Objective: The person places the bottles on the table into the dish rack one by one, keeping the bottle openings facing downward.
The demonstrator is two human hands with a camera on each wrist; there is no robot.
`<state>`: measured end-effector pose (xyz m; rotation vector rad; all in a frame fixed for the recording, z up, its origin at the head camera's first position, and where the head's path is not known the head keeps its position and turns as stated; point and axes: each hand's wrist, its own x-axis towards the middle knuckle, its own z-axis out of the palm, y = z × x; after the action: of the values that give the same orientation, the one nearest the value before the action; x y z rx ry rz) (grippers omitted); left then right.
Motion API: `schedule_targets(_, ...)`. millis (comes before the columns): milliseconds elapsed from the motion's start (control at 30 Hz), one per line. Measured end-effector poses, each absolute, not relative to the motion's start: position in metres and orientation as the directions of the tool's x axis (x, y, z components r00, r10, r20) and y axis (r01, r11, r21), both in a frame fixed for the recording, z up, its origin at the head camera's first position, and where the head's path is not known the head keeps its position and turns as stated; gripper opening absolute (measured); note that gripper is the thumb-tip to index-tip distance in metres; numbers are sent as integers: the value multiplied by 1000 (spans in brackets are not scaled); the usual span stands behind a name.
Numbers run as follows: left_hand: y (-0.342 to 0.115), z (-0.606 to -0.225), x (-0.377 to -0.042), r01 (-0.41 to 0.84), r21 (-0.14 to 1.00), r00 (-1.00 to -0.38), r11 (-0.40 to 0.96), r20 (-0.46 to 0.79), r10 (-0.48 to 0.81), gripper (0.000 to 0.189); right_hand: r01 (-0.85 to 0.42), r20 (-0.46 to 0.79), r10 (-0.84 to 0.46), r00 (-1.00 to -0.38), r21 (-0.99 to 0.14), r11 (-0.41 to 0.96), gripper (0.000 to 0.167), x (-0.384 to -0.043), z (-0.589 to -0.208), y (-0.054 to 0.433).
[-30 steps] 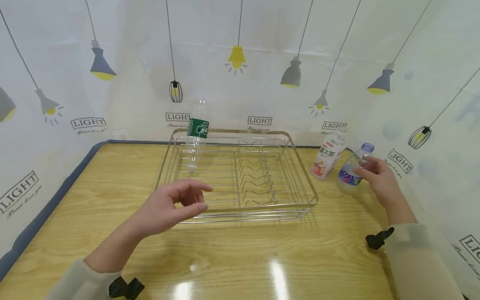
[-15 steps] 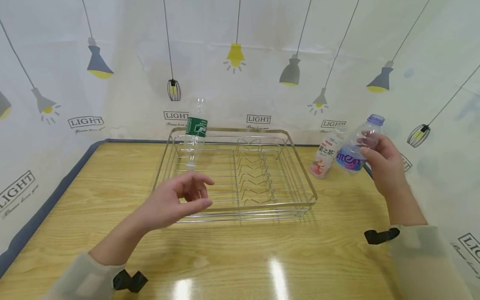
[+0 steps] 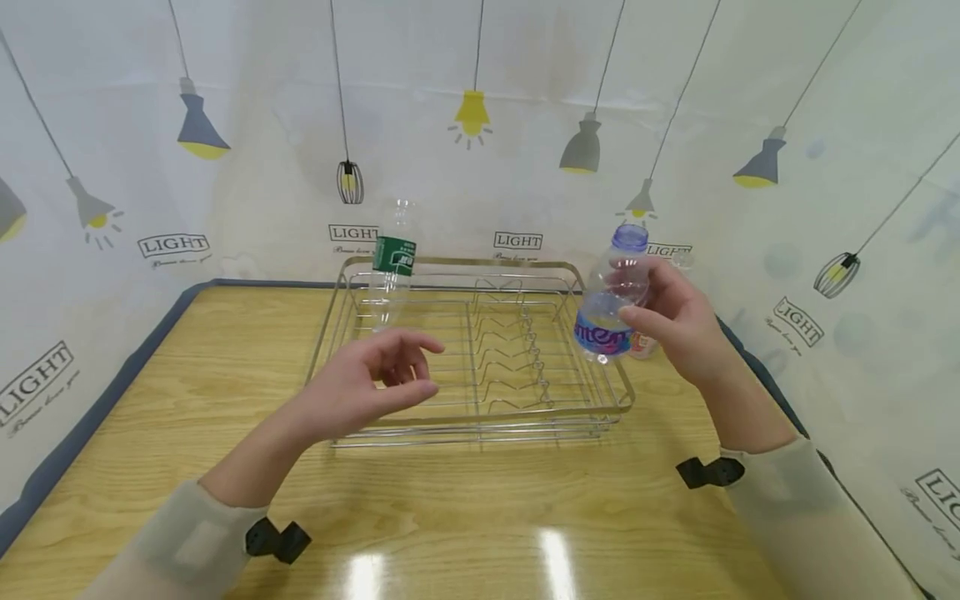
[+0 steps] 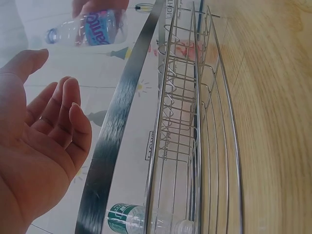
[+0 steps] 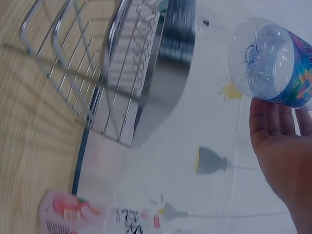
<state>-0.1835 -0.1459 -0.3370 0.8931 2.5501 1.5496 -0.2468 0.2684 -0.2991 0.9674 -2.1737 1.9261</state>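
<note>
My right hand (image 3: pixel 675 321) grips a clear plastic bottle (image 3: pixel 609 304) with a purple cap and a blue-purple label, holding it upright in the air over the right side of the wire dish rack (image 3: pixel 480 421). In the right wrist view the bottle's base (image 5: pixel 261 58) faces the camera, well above the rack. My left hand (image 3: pixel 367 379) hovers over the rack's front left, fingers loosely bent and nothing between them. Behind it, a clear bottle with a green label (image 3: pixel 394 257) stands cap-down inside the rack, leaning a little.
A peach drink bottle (image 5: pixel 73 212) stands on the table right of the rack, mostly hidden behind the right hand in the head view. The wooden table (image 3: pixel 465 508) ends at a wall covering (image 3: pixel 262 167) printed with lamps.
The right hand has lifted the purple-capped bottle off the table at the right and carried it left to the rack. My left hand has shifted slightly right and up.
</note>
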Motion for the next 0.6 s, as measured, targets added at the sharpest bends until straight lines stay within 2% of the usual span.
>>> schedule_targets(200,-141,-335,-188,457,823,-834,337,264,485,38,-475,409,-515,-753,-880,-4,50,-243,-301,240)
schedule_targets(367,-137,-332,-190,462,827,-832,321,278,480,40,-470,354,-549,-757,-879,80,47,-238,-303,216)
schedule_targets(433,-134,-330,-190,459,829,-834,320,279,476,42,-501,361,-559,-746,-858,115,50,-236,-303,207)
schedule_targets(600,-129,-325,-195,445,840,-842,311,274,464,51,-574,423,-585,-692,-814,91,61,-235,-305,185)
